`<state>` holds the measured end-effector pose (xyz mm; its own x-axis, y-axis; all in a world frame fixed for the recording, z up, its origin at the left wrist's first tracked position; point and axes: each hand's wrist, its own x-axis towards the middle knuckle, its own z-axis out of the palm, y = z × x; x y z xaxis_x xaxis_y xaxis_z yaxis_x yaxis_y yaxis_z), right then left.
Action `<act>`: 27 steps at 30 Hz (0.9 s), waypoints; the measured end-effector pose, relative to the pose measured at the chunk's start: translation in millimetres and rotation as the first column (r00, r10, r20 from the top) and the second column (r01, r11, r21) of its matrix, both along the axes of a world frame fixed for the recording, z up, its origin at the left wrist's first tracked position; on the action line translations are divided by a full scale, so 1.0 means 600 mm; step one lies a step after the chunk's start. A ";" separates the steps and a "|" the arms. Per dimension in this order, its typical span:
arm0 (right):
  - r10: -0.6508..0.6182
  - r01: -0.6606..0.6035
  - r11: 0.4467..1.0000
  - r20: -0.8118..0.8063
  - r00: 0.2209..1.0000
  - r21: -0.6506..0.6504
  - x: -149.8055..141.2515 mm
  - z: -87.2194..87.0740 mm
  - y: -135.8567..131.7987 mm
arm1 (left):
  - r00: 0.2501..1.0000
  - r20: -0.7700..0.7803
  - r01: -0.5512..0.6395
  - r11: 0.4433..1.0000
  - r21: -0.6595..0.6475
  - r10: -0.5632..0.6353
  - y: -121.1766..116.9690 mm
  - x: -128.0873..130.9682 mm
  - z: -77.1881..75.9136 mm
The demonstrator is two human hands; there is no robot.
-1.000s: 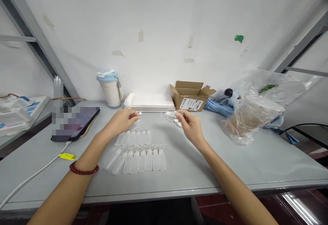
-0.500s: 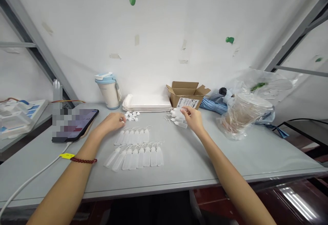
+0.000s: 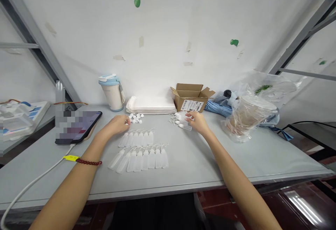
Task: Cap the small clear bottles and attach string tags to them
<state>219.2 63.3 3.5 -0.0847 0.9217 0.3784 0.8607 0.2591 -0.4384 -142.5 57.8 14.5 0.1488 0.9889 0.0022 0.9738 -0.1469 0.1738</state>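
Translucent tubes (image 3: 181, 122) lie heaped; right grip (image 3: 198, 121) has fingertips at them

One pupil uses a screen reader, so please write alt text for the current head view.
A person's left hand is at small white pieces and their right hand at a pile of translucent tubes on a grey table. Two rows of corded tubes lie nearer; a lidded cup and an open cardboard box stand behind.

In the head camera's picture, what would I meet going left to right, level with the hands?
Mobile device, left hand, small white caps, heap of translucent bottles, right hand, plastic-wrapped container.
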 end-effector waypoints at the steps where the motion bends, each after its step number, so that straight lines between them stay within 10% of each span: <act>1: -0.001 0.001 1.000 0.002 1.000 -0.001 0.001 0.001 0.000 | 1.000 -0.001 0.003 1.000 -0.001 -0.003 0.000 0.000 0.000; 9: 0.030 -0.038 0.994 0.079 0.996 0.099 -0.028 0.002 -0.019 | 1.000 0.020 0.005 1.000 -0.018 -0.004 0.001 -0.002 -0.003; 15: 0.314 -0.311 0.949 -0.075 0.946 0.051 -0.088 0.023 -0.073 | 1.000 0.020 0.012 0.999 -0.040 -0.012 -0.004 0.003 0.001; 22: 0.637 -0.690 0.502 -0.316 0.703 -0.521 -0.119 0.057 -0.138 | 0.999 0.026 0.030 0.997 -0.072 -0.028 -0.017 0.018 0.011; 27: 0.606 -0.668 0.434 -0.352 0.713 -0.605 -0.121 0.053 -0.139 | 0.998 0.059 0.005 0.998 -0.065 -0.002 -0.019 0.022 0.015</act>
<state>146.3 -20.1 35.4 -0.7569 0.6009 -0.2570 0.5343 0.3424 -0.7728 -129.4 46.2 23.6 0.1537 0.9867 -0.0535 0.9610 -0.1367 0.2403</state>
